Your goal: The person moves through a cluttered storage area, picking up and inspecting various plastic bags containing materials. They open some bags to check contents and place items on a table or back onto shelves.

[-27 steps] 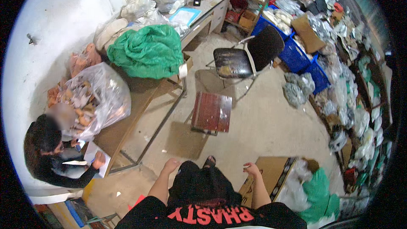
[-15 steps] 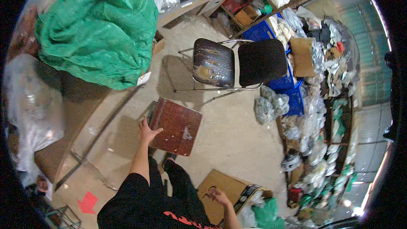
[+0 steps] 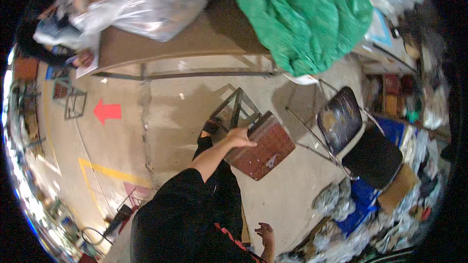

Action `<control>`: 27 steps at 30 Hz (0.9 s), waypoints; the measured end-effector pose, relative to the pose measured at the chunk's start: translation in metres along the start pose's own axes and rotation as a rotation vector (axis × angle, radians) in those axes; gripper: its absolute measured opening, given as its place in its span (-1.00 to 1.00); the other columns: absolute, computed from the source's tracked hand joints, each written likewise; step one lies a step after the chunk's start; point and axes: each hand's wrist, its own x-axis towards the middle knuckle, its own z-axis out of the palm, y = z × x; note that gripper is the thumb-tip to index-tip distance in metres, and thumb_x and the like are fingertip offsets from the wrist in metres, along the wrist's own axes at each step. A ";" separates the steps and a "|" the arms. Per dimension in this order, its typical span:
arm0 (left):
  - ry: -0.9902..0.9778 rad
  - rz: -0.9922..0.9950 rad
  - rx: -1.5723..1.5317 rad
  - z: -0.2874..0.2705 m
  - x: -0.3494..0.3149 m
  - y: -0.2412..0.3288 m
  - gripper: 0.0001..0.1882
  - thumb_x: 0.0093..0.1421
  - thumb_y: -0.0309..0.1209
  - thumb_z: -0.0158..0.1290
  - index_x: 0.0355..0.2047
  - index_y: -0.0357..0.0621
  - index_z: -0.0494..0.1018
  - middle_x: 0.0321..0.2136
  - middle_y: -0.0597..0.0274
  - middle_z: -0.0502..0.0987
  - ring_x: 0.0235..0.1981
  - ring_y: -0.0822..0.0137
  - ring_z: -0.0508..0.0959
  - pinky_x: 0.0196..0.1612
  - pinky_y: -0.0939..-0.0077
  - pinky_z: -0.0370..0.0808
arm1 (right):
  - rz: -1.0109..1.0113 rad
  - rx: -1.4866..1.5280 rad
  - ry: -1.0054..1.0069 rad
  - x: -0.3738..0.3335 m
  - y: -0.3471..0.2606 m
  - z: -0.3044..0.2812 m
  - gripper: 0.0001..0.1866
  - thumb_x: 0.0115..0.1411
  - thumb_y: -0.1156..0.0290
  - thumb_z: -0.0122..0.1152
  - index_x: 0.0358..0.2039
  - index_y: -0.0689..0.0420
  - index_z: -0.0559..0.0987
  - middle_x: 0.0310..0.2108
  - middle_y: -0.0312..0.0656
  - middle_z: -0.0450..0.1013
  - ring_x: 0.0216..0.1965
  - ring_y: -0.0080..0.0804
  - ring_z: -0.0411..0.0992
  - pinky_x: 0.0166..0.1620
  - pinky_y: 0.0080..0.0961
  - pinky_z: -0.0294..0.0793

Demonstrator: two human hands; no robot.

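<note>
My left hand point(image 3: 240, 138) grips a stool by the edge of its worn reddish-brown square seat point(image 3: 265, 148). The thumb lies on top of the seat and the other fingers curl over the edge, partly hidden. Dark metal legs point(image 3: 237, 109) stick out past the seat toward the table, so the stool looks tilted. Low in the picture, my right hand point(image 3: 264, 233) hangs beside my body, fingers apart, with nothing in it.
A brown table point(image 3: 185, 51) bears a large green sack point(image 3: 312, 19) and clear plastic bags point(image 3: 151, 9). To the right stands a worn black folding chair point(image 3: 341, 122), near blue crates point(image 3: 360, 197) and grey bundles point(image 3: 334, 199). A red arrow point(image 3: 107, 111) marks the floor; another stool point(image 3: 75, 104) stands far left.
My view has swung left, so the table, red arrow and yellow floor lines show more. The stool, still in my left hand, has turned and its legs now show. My right hand stays free.
</note>
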 end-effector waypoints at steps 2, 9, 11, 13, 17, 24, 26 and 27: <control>0.097 0.033 -0.063 0.024 -0.028 -0.006 -0.01 -0.07 0.22 0.31 0.14 -0.37 0.38 -0.12 -0.17 0.62 -0.04 -0.10 0.61 0.01 0.10 0.53 | 0.050 -0.136 -0.016 0.001 -0.037 -0.022 -0.54 0.38 0.00 0.14 0.02 0.15 0.53 -0.37 -0.14 0.62 -0.23 -0.29 0.61 -0.12 -0.24 0.53; 0.268 -0.218 -0.122 -0.025 -0.155 -0.066 -0.08 -0.04 0.18 0.32 0.16 -0.25 0.38 -0.16 -0.05 0.64 -0.06 -0.03 0.63 -0.04 0.11 0.56 | 0.054 -0.420 -0.151 0.044 -0.093 -0.020 -0.60 0.39 0.06 0.11 0.01 0.12 0.54 -0.33 -0.08 0.65 -0.29 -0.30 0.61 -0.24 -0.26 0.55; 0.326 -0.286 -0.133 -0.046 -0.184 -0.102 -0.05 -0.06 0.20 0.31 0.17 -0.24 0.38 -0.13 -0.05 0.63 -0.05 -0.02 0.62 -0.02 0.12 0.55 | -0.003 -0.572 -0.154 0.076 -0.101 -0.018 -0.67 0.37 0.15 0.12 -0.02 0.12 0.55 -0.31 -0.06 0.65 -0.31 -0.31 0.61 -0.28 -0.30 0.54; 0.380 -0.306 -0.153 -0.067 -0.208 -0.144 -0.05 -0.09 0.22 0.32 0.15 -0.21 0.40 -0.14 -0.06 0.63 -0.05 -0.02 0.62 -0.02 0.11 0.55 | -0.213 -0.633 -0.228 0.077 -0.140 0.019 -0.71 0.34 0.21 0.14 -0.05 0.12 0.56 -0.31 -0.07 0.64 -0.32 -0.31 0.61 -0.27 -0.27 0.55; 0.465 -0.325 -0.210 -0.108 -0.249 -0.229 -0.08 -0.19 0.24 0.35 0.04 -0.19 0.48 -0.18 -0.05 0.64 -0.08 -0.02 0.63 -0.05 0.13 0.54 | -0.677 -0.824 -0.249 0.100 -0.192 0.082 -0.75 0.37 0.29 0.09 -0.08 0.16 0.57 -0.30 -0.03 0.62 -0.28 -0.20 0.63 -0.16 -0.19 0.60; 0.580 -0.284 -0.302 -0.150 -0.302 -0.358 -0.04 -0.24 0.32 0.36 -0.10 -0.30 0.46 -0.32 -0.10 0.62 -0.21 -0.04 0.64 -0.15 0.12 0.53 | -1.409 -1.139 0.059 0.003 -0.393 0.351 -0.48 0.24 0.46 0.17 0.22 0.21 0.37 0.21 0.18 0.34 0.23 0.23 0.28 0.26 0.01 0.30; 0.593 -0.255 -0.304 -0.156 -0.300 -0.399 -0.03 -0.27 0.34 0.37 -0.11 -0.29 0.46 -0.34 -0.10 0.62 -0.22 -0.05 0.64 -0.14 0.11 0.53 | -1.552 -1.051 0.102 -0.032 -0.445 0.437 -0.35 0.17 0.54 0.21 0.28 0.18 0.29 0.31 0.16 0.23 0.32 0.23 0.16 0.34 0.06 0.18; 0.465 -0.439 -0.223 -0.170 -0.303 -0.402 -0.10 -0.22 0.21 0.39 0.04 -0.11 0.50 -0.20 -0.05 0.65 -0.07 -0.05 0.62 -0.01 0.13 0.51 | -1.620 -1.059 0.122 -0.047 -0.468 0.474 -0.31 0.15 0.55 0.22 0.31 0.15 0.27 0.35 0.14 0.16 0.35 0.23 0.11 0.37 0.07 0.14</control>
